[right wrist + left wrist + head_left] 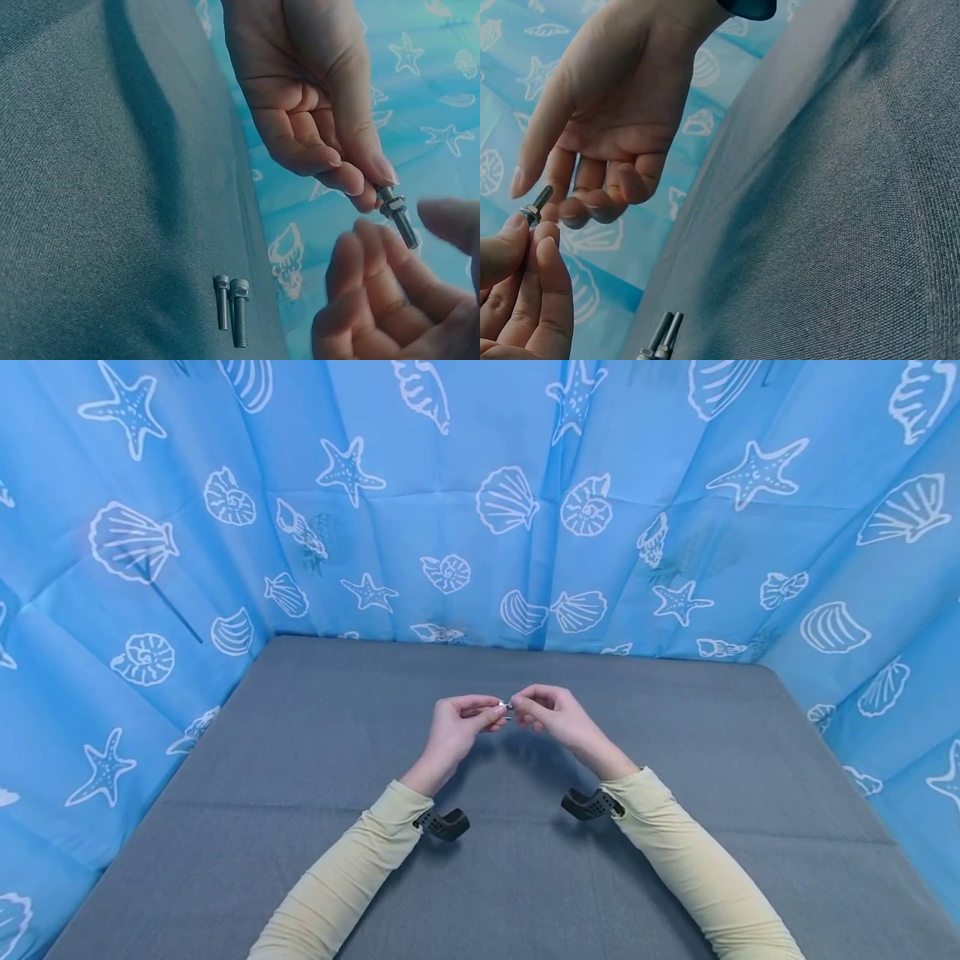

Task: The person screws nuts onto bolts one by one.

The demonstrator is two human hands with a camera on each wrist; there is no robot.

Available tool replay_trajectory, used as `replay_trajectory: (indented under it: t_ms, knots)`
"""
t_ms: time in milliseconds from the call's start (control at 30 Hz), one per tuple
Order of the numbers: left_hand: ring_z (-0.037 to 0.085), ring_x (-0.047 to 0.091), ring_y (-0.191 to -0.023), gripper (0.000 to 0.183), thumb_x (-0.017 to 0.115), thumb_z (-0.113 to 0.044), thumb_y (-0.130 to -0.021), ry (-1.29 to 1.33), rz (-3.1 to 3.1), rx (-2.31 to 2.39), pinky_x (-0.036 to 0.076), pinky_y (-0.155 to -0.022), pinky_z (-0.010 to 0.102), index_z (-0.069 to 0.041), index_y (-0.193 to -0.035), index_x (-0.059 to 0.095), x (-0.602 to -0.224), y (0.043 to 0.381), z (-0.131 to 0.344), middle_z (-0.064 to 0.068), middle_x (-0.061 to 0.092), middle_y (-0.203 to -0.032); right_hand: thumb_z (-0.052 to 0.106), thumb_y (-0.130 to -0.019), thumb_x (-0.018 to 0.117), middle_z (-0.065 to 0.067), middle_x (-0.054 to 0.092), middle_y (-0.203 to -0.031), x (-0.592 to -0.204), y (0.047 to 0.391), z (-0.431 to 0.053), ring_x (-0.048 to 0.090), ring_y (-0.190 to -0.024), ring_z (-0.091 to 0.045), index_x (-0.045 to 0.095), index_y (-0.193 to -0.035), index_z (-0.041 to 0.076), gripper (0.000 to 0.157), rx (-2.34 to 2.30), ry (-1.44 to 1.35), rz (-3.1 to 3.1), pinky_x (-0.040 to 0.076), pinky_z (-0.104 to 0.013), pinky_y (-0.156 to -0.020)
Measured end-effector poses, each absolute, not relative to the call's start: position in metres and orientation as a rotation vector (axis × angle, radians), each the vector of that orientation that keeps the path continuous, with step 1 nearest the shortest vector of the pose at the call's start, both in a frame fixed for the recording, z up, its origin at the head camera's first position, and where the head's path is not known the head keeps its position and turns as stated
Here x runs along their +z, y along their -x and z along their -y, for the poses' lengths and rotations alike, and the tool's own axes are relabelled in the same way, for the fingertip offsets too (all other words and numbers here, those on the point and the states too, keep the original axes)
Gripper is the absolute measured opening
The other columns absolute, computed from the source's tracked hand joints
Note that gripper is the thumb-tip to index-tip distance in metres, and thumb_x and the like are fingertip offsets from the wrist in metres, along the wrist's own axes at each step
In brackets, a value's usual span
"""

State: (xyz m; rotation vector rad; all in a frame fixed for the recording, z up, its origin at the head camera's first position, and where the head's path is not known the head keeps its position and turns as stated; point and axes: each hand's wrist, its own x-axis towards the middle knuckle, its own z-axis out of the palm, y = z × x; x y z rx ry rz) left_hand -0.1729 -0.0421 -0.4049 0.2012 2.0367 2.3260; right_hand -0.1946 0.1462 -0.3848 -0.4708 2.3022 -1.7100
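In the head view my left hand (454, 727) pinches a small metal bolt (405, 227) by its head end, between thumb and fingertips. A nut (392, 205) sits on the bolt near that head, and the threaded end points toward my right hand (564, 722). The right hand's thumb and loosely bent fingers stand apart on either side of that threaded end, as the right wrist view shows. Below both hands, two more bolts (239, 313) stand side by side over the grey cloth, partly cut off in the left wrist view.
A grey cloth-covered table (480, 877) spreads under both arms. Blue curtains (465, 527) with white shell and starfish prints surround its back and sides. Black wrist mounts (442, 823) stick out from the pale yellow sleeves (352, 860).
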Motion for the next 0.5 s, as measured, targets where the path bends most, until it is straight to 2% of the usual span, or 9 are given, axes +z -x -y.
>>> replay_trajectory:
  t_ms: [167, 267, 367, 500]
  knots:
    - [0.023, 0.070, -0.082, 0.023, 0.070, -0.008, -0.087, -0.193, -2.027, 2.344, 0.051, -0.085, 0.052, 0.007, -0.104, 0.069, -0.4040, 0.1733, 0.0414, 0.015, 0.071, -0.091, 0.016, -0.095, 0.062, -0.024, 0.063, -0.094, -0.3867, 0.1955, -0.1474, 0.057, -0.084, -0.043, 0.062, -0.111, -0.001, 0.023, -1.758, 0.548, -2.279, 0.049, -0.037, -0.063]
    - [0.022, 0.070, -0.080, 0.021, 0.070, -0.008, -0.087, -0.195, -2.047, 2.340, 0.053, -0.082, 0.049, 0.006, -0.103, 0.070, -0.4039, 0.1734, 0.0410, 0.014, 0.071, -0.091, 0.020, -0.096, 0.060, -0.021, 0.064, -0.092, -0.3877, 0.1961, -0.1474, 0.057, -0.084, -0.042, 0.065, -0.106, 0.000, 0.022, -1.733, 0.544, -2.295, 0.050, -0.040, -0.066]
    - [0.023, 0.070, -0.081, 0.021, 0.070, -0.008, -0.087, -0.189, -2.061, 2.333, 0.054, -0.081, 0.047, 0.005, -0.103, 0.070, -0.4037, 0.1731, 0.0409, 0.013, 0.071, -0.091, 0.026, -0.098, 0.057, -0.017, 0.065, -0.091, -0.3876, 0.1960, -0.1474, 0.060, -0.082, -0.033, 0.065, -0.103, 0.001, 0.027, -1.708, 0.514, -2.315, 0.050, -0.043, -0.070]
    - [0.022, 0.070, -0.081, 0.022, 0.070, -0.008, -0.087, -0.184, -2.058, 2.333, 0.054, -0.082, 0.047, 0.006, -0.104, 0.070, -0.4040, 0.1731, 0.0410, 0.014, 0.071, -0.091, 0.021, -0.097, 0.060, -0.020, 0.064, -0.094, -0.3873, 0.1957, -0.1475, 0.060, -0.081, -0.032, 0.063, -0.107, 0.001, 0.023, -1.751, 0.514, -2.292, 0.050, -0.040, -0.067]
